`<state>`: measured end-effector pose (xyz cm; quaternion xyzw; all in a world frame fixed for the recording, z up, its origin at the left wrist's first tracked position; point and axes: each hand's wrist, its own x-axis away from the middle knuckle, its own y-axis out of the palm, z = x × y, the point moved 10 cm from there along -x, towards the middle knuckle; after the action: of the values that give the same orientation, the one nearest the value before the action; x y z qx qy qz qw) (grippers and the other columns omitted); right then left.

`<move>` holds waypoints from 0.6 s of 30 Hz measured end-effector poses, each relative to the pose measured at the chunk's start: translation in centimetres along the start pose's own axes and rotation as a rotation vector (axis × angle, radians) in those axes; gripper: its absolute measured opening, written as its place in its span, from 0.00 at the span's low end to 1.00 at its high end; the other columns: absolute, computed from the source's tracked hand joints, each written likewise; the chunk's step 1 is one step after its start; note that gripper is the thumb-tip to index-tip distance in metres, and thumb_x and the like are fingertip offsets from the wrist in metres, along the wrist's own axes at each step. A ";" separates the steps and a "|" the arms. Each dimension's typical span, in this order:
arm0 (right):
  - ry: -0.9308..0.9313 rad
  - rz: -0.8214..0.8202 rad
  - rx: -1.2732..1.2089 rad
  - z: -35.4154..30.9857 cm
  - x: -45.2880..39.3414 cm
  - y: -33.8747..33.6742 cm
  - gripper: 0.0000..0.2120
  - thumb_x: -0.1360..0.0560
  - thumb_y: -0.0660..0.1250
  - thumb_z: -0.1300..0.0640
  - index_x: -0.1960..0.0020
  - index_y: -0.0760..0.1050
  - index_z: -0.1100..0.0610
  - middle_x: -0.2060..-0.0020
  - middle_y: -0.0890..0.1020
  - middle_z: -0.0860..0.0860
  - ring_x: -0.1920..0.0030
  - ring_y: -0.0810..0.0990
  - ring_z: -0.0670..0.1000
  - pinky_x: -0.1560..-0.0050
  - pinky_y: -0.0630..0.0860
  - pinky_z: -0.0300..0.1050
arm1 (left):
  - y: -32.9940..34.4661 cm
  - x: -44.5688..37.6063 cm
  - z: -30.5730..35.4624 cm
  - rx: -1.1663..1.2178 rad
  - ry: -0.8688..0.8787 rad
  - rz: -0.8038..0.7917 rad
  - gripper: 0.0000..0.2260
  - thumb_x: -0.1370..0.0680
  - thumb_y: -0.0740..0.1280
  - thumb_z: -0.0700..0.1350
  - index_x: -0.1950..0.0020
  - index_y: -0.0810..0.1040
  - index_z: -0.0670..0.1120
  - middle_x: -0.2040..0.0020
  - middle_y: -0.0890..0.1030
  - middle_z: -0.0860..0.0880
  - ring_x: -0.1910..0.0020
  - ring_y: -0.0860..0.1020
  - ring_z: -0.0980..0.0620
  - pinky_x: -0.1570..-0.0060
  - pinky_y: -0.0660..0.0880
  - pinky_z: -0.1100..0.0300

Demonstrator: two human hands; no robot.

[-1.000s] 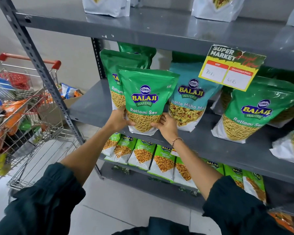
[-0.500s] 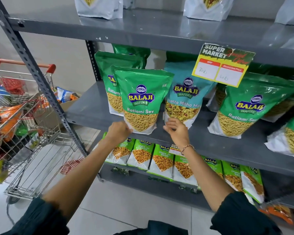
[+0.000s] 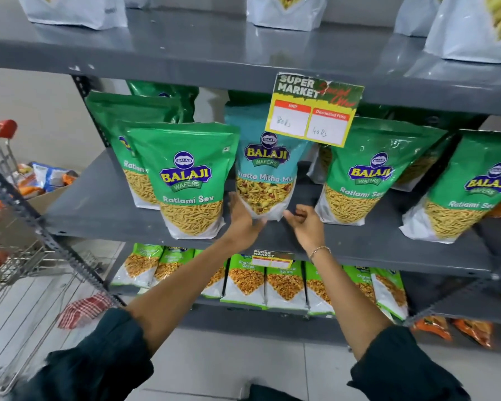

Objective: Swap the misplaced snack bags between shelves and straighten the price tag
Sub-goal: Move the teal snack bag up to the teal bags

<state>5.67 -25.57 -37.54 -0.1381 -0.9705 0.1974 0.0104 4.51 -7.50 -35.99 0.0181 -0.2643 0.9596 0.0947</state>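
A teal Khatta Mitha Mix bag point(image 3: 265, 169) stands on the grey middle shelf point(image 3: 99, 204) among green Ratlami Sev bags. The nearest green Ratlami Sev bag point(image 3: 191, 180) stands upright just to its left. My left hand point(image 3: 243, 219) cups the teal bag's lower left corner, fingers along its side. My right hand point(image 3: 304, 224) hovers by the bag's lower right corner, fingers loosely curled, holding nothing. A yellow price tag point(image 3: 315, 111) hangs tilted from the edge of the upper shelf, covering the teal bag's top right.
More green Ratlami Sev bags point(image 3: 368, 175) stand to the right. White bags point(image 3: 284, 10) line the top shelf. Small green bags point(image 3: 246, 282) and a second price tag point(image 3: 272, 257) occupy the lower shelf. A loaded shopping cart point(image 3: 9, 227) stands at the left by the rack's upright.
Both hands let go of the front green Ratlami Sev bag, which now stands on the shelf, and moved right to the teal bag's base. The view came closer to the shelf.
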 end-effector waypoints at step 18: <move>-0.125 -0.084 -0.040 -1.1 -4.0 3.1 0.24 0.38 0.78 0.53 0.50 0.69 0.56 0.55 0.77 0.49 0.54 0.76 0.49 0.66 0.67 0.22 | -1.6 -5.3 -4.4 0.046 -0.017 0.238 0.28 0.22 0.60 0.38 0.25 0.50 0.42 0.25 0.58 0.40 0.26 0.56 0.43 0.27 0.54 0.51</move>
<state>10.39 -23.55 -37.61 -0.0849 -0.9779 0.1855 -0.0449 10.13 -4.81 -39.36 -0.0032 -0.2434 0.9697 -0.0227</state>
